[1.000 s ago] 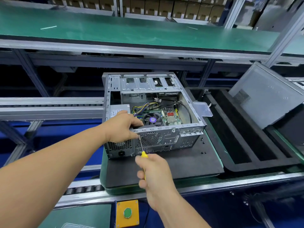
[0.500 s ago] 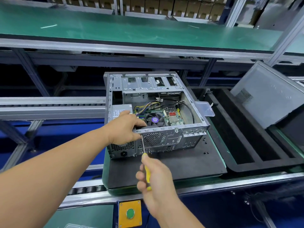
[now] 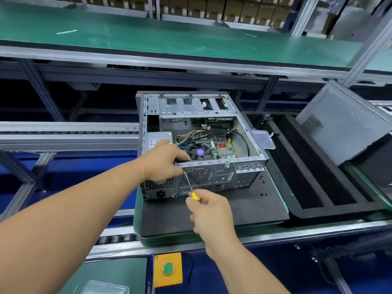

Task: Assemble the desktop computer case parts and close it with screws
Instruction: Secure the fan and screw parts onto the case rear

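Observation:
An open grey computer case (image 3: 244,172) lies on its side on a black foam mat (image 3: 233,211), its motherboard and fan showing. My left hand (image 3: 163,160) grips the case's near top edge above the power supply. My right hand (image 3: 209,211) holds a yellow-handled screwdriver (image 3: 189,186), whose tip touches the rear panel just left of the round fan grille, right by my left fingers. The case's grey side panel (image 3: 343,122) leans against the frame at the right. A few small dark screws (image 3: 263,194) lie on the mat near the case's right corner.
A black foam tray (image 3: 314,194) with long slots sits to the right of the mat. A clear plastic box (image 3: 263,139) rests beside the case. A green shelf (image 3: 169,39) runs behind. A yellow box with a green button (image 3: 168,268) hangs below the conveyor edge.
The view has shifted slightly. My right hand has stayed at the rear panel with the screwdriver tip at the same spot, and its grip on the handle has turned a little. My left hand has not moved.

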